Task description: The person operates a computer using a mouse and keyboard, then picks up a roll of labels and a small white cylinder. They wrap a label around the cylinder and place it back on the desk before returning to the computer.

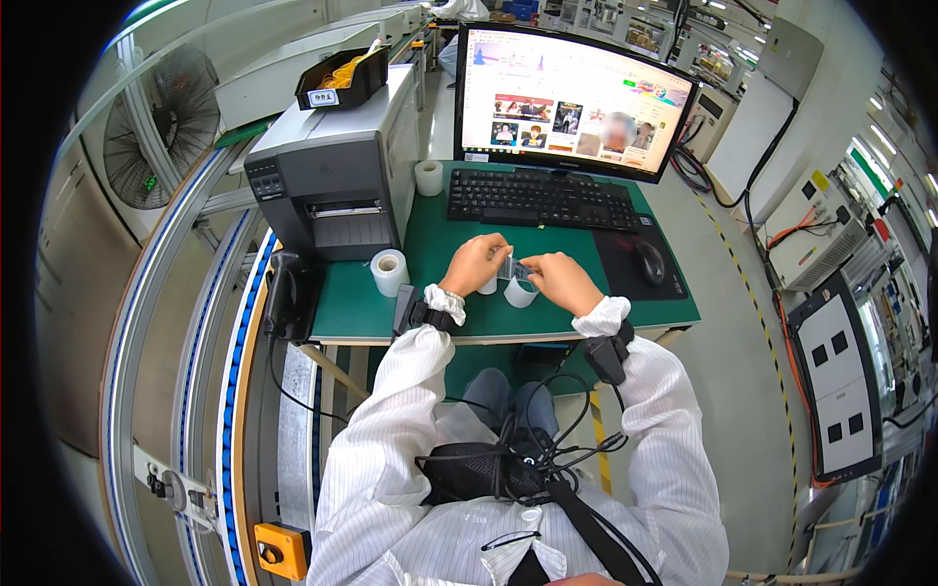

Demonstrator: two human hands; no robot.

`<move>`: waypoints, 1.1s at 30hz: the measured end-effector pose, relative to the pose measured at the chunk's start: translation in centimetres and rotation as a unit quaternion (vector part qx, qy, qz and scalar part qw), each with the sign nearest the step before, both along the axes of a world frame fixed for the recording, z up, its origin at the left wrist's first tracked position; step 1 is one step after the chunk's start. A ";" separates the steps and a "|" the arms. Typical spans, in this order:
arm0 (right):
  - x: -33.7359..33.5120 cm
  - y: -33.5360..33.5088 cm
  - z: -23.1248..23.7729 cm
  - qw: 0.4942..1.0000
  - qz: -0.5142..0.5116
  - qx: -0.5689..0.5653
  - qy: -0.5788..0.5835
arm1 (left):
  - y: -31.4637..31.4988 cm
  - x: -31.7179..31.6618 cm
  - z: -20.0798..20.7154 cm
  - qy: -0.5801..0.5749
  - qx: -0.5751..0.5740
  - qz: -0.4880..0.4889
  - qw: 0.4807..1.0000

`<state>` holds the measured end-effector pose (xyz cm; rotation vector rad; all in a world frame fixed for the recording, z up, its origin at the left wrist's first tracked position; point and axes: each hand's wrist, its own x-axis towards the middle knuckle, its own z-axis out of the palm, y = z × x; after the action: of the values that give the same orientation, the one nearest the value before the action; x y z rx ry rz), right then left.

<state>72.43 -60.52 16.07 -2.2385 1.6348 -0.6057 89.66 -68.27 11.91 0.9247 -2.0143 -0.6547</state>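
Over the green desk mat (430, 313), my left hand (477, 264) pinches the edge of a small greyish, see-through piece (512, 268). My right hand (565, 281) pinches the piece's other side, so it spans the gap between my fingertips. What the piece is, I cannot make out. Directly below hangs or rests a curled white label strip (520, 292), close to my right fingertips; whether it is joined to the piece is unclear. Partly hidden behind my left fingers is another white bit (489, 285). A white label roll (389, 272) stands upright left of my left wrist.
A grey label printer (332, 186) stands at the left, with a black bin (342, 78) of yellow items on top. Beyond my hands are a second white roll (429, 178), a keyboard (542, 200) and a lit monitor (576, 98). A mouse (648, 262) lies right; a handheld scanner (285, 293) sits left.
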 end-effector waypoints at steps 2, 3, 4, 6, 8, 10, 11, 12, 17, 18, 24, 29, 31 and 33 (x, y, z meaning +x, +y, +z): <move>0.3 0.7 -0.7 0.993 -0.011 -0.093 0.074 | -0.1 -0.2 0.2 -0.019 -0.001 -0.004 1.000; 0.3 1.0 -1.0 0.989 -0.002 -0.120 0.091 | -0.2 -0.4 0.3 -0.020 -0.002 -0.006 1.000; 0.8 1.3 -0.9 0.989 -0.001 -0.120 0.091 | -0.3 -0.4 0.2 -0.024 -0.011 -0.005 1.000; 1.7 2.2 -0.6 0.981 0.002 -0.122 0.149 | -0.4 -0.3 0.0 -0.029 -0.021 -0.002 0.999; 2.3 3.0 -1.2 0.969 0.016 -0.173 0.178 | -0.6 -0.5 -0.1 -0.001 -0.027 0.012 1.000; 3.0 3.8 -1.4 0.965 0.019 -0.186 0.186 | -0.7 -0.6 -0.3 0.000 -0.028 0.020 0.999; 3.3 4.4 -1.4 0.952 0.041 -0.215 0.213 | -0.7 -0.6 -0.3 0.000 -0.027 0.029 0.999; 3.8 4.9 -1.5 0.949 0.042 -0.205 0.236 | -0.7 -0.7 -0.3 0.000 -0.028 0.029 0.999; 4.8 8.5 -2.0 0.944 0.133 -0.254 0.162 | -1.0 -0.5 -1.2 0.050 -0.043 0.053 0.996; 4.7 9.0 -1.1 0.944 0.135 -0.254 0.161 | -0.9 -0.2 -1.3 0.049 -0.043 0.055 0.996; -1.7 4.3 0.0 0.978 -0.001 -0.113 -0.173 | 0.3 1.5 -0.7 0.009 -0.131 0.075 0.989; -6.7 -4.4 -6.9 0.876 -0.126 0.073 -0.459 | 1.5 2.8 0.8 -0.086 -0.162 -0.020 0.983; -7.4 -6.2 -8.4 0.829 -0.178 0.098 -0.521 | 1.9 3.1 1.1 -0.177 -0.190 -0.076 0.963; -9.1 -7.3 -9.6 0.846 -0.182 0.049 -0.498 | 2.1 2.3 1.3 -0.220 -0.204 -0.085 0.950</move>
<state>63.31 -67.85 6.48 -1.1164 1.4065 -1.4249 92.01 -66.15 13.20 0.6900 -2.5196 -0.0997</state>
